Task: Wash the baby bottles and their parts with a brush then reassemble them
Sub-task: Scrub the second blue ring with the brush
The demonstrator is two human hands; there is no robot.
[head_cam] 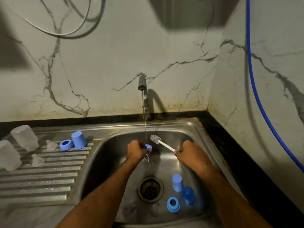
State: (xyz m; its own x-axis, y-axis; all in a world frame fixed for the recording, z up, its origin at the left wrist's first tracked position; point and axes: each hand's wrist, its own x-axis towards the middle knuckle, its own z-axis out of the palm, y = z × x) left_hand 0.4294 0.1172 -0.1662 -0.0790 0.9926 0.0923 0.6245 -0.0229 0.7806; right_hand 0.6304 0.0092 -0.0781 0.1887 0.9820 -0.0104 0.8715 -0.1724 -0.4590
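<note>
My left hand (137, 150) grips a small blue bottle part (148, 146) under the running water from the tap (142, 83), over the steel sink (189, 129). My right hand (189, 152) holds the white handle of a bottle brush (162, 143), its grey bristle head up beside the water stream. In the sink's near right lie a blue cap (177, 182), a blue ring (173, 204) and a blue-tinted part (188, 195). On the drainboard (41, 180) stand two frosted bottles (24, 137) upside down, a blue cap (79, 139), a blue ring (66, 144) and two clear teats (37, 160).
The drain (150, 189) sits in the sink's middle. A clear teat-like piece (155, 209) lies near the sink's front. A black counter edge (230, 145) runs along the right. A blue hose (256, 96) hangs down the marble wall at the right.
</note>
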